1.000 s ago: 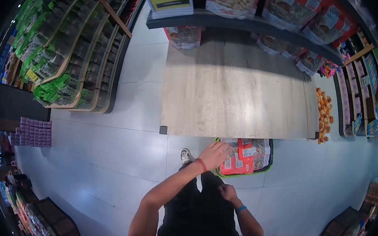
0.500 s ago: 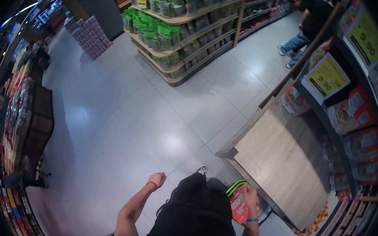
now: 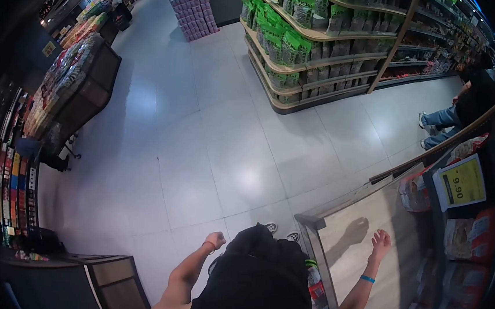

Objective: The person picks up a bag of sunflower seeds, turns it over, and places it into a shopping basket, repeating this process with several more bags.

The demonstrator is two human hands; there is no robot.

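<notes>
The person's black clothing (image 3: 254,288) fills the bottom of the view. The left hand (image 3: 216,240) is out to the side at the end of a bent arm. Its fingers are curled together into a fist with nothing in them, and a red wristband (image 3: 210,246) sits just behind it. The right hand (image 3: 380,241) is over the pale wooden tabletop (image 3: 349,261), with its fingers spread apart and holding nothing. Its shadow (image 3: 355,231) falls on the wood a little to its left. A blue wristband (image 3: 367,278) circles that wrist.

The tabletop stands just to the person's right. Its dark-edged corner is near the two shoes (image 3: 281,232), and a green-rimmed basket of red packets (image 3: 315,287) shows below its near edge. Past the hand, bagged goods (image 3: 414,191) lie at the back of the tabletop, beneath a yellow price sign (image 3: 460,183) that reads 9.90.

Grey floor tiles (image 3: 214,140) stretch ahead. A dark display bin (image 3: 75,88) heaped with packets stands to the left. Farther off, a curved shelving unit of green bags (image 3: 291,42) stands near another person (image 3: 466,105), who is low by the shelves on the right. A stack of purple boxes (image 3: 188,7) stands at the far end.
</notes>
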